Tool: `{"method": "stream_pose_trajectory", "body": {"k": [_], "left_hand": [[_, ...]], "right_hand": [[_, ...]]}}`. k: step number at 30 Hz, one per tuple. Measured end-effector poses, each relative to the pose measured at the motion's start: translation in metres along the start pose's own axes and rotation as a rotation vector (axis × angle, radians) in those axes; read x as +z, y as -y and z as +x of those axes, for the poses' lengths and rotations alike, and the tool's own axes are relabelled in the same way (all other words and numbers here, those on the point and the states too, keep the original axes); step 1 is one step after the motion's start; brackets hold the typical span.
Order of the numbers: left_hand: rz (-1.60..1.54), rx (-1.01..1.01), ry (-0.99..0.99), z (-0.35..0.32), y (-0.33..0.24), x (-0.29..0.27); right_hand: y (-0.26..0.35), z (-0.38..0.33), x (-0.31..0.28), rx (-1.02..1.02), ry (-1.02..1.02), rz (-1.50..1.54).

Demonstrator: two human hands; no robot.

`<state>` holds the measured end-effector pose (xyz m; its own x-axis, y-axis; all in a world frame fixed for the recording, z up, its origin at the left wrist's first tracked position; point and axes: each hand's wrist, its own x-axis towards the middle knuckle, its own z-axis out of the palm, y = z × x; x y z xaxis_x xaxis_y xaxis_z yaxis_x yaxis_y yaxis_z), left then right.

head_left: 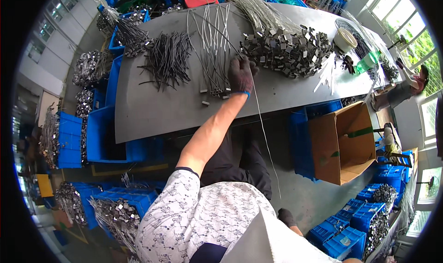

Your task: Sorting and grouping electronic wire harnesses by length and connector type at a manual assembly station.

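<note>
Far left: blue bins [70,143] filled with metal-ended wire bundles. Another blue crate [107,140] sits tight by the table's left edge, so little side room there.

Grey table [152,113]: broad strip of tabletop shows along the front-left edge. Black cable pile [168,57] lies inboard of that edge. Next right, a spread of pale cables [216,46] runs front to back, ends toward the front edge; a loose metal tab [206,103] lies just beside them.

Left hand [241,76], dark glove, is over the tabletop between that spread and the next pile, fingers closed on a thin pale wire [261,120]. Wire drops over the front edge, its lower end near the right hand.

Pile of dark clip-ended cables [286,53] hems the left hand in on its right; tabletop shows between pile and front edge. Right hand [287,217], also gloved, is low, well off the table, partly hidden; can't tell if it's gripping.

White strips [326,74] reach near the front edge. Open cardboard box [325,143] takes up the space below that edge. Tub [345,40] and green bottle [369,61] sit by the right edge.
</note>
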<state>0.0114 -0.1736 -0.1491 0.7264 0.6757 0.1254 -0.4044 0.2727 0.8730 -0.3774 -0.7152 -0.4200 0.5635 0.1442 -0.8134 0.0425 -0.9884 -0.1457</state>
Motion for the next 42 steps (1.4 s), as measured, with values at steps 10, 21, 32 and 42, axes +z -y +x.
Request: {"method": "stream_pose_trajectory", "body": {"k": [10,21,32,42], "left_hand": [[-0.083,-0.802,0.452,0.005,0.018,-0.104],[0.226,-0.514,0.184,-0.006,0.060,-0.095],[0.311,-0.452,0.372,-0.093,0.031,-0.102],[0.667,-0.419,0.419,0.018,0.043,-0.179]], "right_hand": [[0.001,0.013,-0.008,-0.020,0.036,0.023],[0.118,0.033,-0.109,-0.320,-0.453,0.273],[0.418,0.105,-0.334,-0.635,-0.600,1.195],[0.489,0.152,-0.405,-0.578,-0.397,1.130]]}}
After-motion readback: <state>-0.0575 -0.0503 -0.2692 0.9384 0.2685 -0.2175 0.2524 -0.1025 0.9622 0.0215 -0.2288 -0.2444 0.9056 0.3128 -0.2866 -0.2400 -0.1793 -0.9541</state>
